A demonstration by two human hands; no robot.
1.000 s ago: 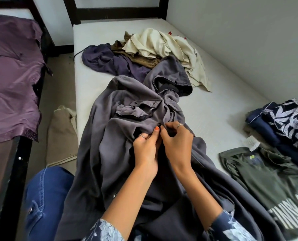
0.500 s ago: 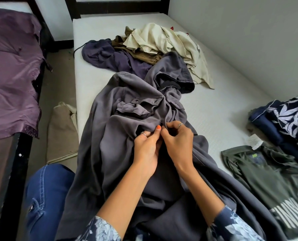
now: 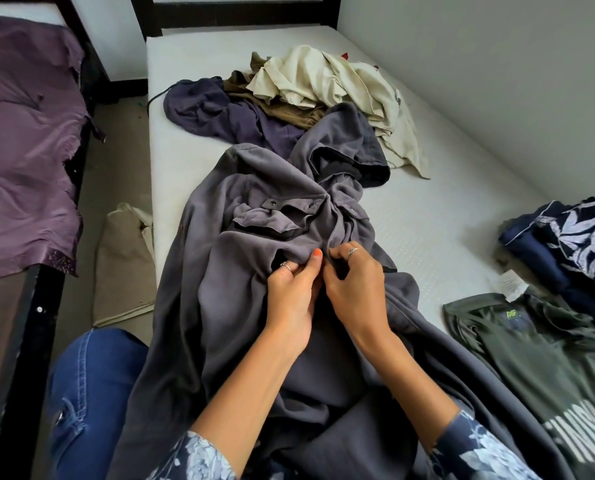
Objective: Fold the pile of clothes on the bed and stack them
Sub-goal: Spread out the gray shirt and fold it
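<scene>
Centrally, grey button-up shirt (image 3: 220, 306) sprawled down the bed (image 3: 427, 216), left hand (image 3: 294, 292) and right hand (image 3: 356, 289) pinching its front placket with curled fingers, unfolded clothes pile (image 3: 310, 91) at upper centre, folded garments (image 3: 566, 271) at right edge.

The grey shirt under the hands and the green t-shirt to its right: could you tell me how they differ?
The grey shirt lies crumpled and is pinched by both the left hand and the right hand; the green t-shirt lies flat and untouched. The grey shirt is plain with snaps; the green t-shirt bears white lettering. Both rest on the bed.
</scene>
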